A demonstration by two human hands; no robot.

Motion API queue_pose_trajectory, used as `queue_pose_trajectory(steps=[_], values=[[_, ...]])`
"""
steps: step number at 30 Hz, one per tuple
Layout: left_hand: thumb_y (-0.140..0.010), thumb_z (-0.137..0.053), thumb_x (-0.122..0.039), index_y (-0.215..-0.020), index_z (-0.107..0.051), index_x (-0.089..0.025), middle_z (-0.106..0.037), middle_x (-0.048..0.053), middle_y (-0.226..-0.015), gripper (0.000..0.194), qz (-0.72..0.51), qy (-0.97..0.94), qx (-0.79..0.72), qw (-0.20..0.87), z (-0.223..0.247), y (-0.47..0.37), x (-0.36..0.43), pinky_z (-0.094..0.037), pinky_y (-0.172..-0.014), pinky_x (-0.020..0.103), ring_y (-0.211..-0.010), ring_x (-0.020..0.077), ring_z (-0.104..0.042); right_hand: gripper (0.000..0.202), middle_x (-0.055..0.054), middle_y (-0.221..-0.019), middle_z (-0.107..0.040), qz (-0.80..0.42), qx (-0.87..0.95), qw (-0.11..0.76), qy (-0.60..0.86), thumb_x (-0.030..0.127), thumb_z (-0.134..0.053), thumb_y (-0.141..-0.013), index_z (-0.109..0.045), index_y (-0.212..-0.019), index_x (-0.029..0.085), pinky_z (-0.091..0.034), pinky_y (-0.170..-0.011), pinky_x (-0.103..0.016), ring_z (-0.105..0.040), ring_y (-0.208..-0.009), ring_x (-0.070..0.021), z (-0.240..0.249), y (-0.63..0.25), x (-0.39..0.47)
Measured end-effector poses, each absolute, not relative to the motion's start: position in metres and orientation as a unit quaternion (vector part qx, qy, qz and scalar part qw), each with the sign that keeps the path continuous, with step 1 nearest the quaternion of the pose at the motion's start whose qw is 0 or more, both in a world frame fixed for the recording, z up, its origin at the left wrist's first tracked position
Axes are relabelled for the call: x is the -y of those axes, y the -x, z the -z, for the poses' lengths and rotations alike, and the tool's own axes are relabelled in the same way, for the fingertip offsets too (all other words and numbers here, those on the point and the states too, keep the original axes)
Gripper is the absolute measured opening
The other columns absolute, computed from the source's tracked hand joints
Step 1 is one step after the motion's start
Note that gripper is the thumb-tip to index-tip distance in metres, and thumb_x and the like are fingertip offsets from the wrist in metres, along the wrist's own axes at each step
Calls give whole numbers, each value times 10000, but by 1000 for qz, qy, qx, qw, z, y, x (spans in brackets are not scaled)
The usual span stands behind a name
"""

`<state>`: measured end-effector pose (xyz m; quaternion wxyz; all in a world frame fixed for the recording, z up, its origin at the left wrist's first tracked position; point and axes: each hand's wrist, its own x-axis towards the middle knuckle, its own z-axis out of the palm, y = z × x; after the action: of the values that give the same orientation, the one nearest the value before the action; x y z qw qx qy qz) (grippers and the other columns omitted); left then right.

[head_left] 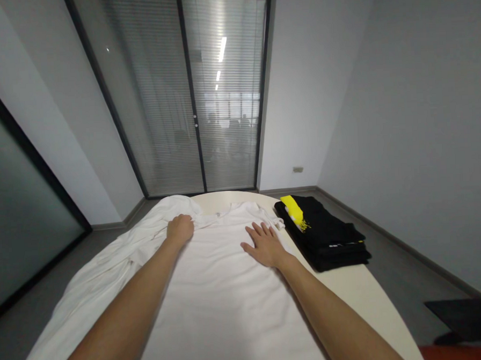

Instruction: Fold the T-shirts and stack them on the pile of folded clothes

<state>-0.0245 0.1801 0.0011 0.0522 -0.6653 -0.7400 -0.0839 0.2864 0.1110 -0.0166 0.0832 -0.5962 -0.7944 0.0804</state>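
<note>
A white T-shirt (226,288) lies spread on the table, its collar toward the far edge. My left hand (180,229) is closed at the shirt's upper left, by the shoulder, with the fingers curled down on the cloth. Flat on the upper right of the shirt rests my right hand (265,245), its fingers spread. Under and beside my left forearm, more white clothing (96,279) lies in loose wrinkles along the table's left side.
A stack of folded black clothes (327,226) with a yellow print sits on the right of the cream table (363,292). Beyond are a glass partition with blinds (230,137) and grey walls. A dark object (469,318) stands at the lower right.
</note>
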Motion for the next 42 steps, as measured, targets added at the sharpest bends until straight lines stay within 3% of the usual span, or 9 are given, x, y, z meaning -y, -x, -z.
queue_pose_trajectory(steps=[6,12,18,23,26,30,33,39,42], values=[[-912,-443,-279,-1086,-695,-200,-701,169,-1120,317,95,643,758,55,-11,25,-177,-513,-799,381,-1001,313,-688,776,-76,-1641,-216,-75,796,90,594,715,-315,-924,-322,-1552,260,-70,-1191,-529,-119,-1506,-381,20,-288,-113],[-943,-406,-294,-1134,-649,-150,-722,212,-1019,340,116,615,778,58,-26,25,-183,-516,-767,421,-960,355,-698,783,-81,-1638,-222,-78,796,91,593,719,-314,-920,-329,-1550,255,-66,-1191,-525,-123,-1505,-381,18,-287,-112],[-985,-362,-332,-1311,-556,-184,-717,159,-1139,408,149,639,753,53,-23,24,-193,-506,-850,372,-1055,298,-678,775,-82,-1638,-224,-84,792,94,598,710,-322,-921,-336,-1547,254,-62,-1193,-521,-116,-1508,-372,16,-287,-110],[-903,-519,-267,-1495,-378,-171,-595,117,-1395,616,128,690,710,51,-9,26,-186,-439,-1005,319,-1241,253,-578,770,-78,-1639,-224,-81,795,93,594,713,-309,-923,-335,-1546,261,-55,-1191,-522,-120,-1507,-371,16,-287,-111],[-902,-481,-224,-1443,-459,-174,-571,147,-1406,544,114,691,709,77,-4,29,-176,-378,-1068,409,-1298,302,-511,771,-78,-1641,-217,-79,795,89,595,709,-298,-928,-325,-1551,255,-55,-1192,-517,-118,-1507,-373,16,-287,-111],[-920,-417,-232,-1318,-561,-134,-570,208,-1362,434,101,660,736,107,-8,39,-163,-370,-1034,513,-1277,365,-492,779,-79,-1642,-212,-80,796,80,595,713,-289,-928,-316,-1555,252,-55,-1192,-514,-110,-1508,-375,15,-288,-110],[-930,-383,-273,-1296,-552,-111,-579,231,-1322,434,100,631,760,118,-15,49,-153,-418,-962,495,-1233,375,-518,782,-74,-1644,-205,-81,794,77,597,717,-287,-926,-309,-1557,256,-52,-1193,-512,-106,-1509,-374,13,-288,-109],[-883,-431,-509,-1188,-600,-106,-688,222,-1109,534,76,584,805,73,-20,74,-134,-496,-786,445,-999,375,-662,788,-80,-1643,-207,-79,796,76,596,714,-289,-928,-309,-1558,241,-60,-1191,-505,-111,-1508,-374,14,-287,-108],[-829,-506,-491,-1100,-641,-119,-707,224,-1079,479,62,582,809,54,-16,85,-125,-497,-790,449,-999,392,-671,781,-84,-1637,-229,-76,798,86,592,714,-302,-927,-329,-1550,244,-68,-1191,-503,-131,-1502,-382,16,-287,-108]])
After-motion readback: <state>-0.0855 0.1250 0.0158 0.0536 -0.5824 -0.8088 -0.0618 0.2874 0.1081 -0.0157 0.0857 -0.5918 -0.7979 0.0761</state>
